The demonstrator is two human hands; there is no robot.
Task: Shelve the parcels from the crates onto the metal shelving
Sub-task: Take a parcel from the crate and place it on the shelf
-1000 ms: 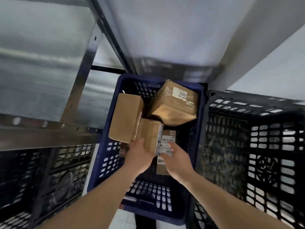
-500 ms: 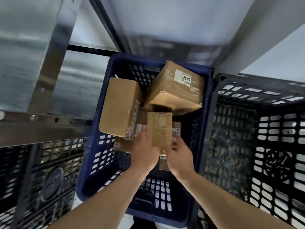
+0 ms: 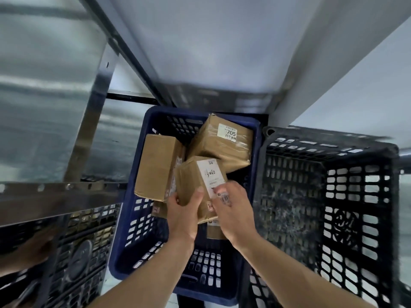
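Head view — both hands (image 3: 184,215) gripping parcel (image 3: 195,183)

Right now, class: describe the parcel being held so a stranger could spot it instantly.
Find the blue crate between two black ones. Above it, both hands grip a small cardboard box. Unlike the parcels lying in the crate, its white label carries handwriting, not "705".

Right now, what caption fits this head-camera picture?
Both hands, left hand and right hand, lift a small parcel from the blue crate.
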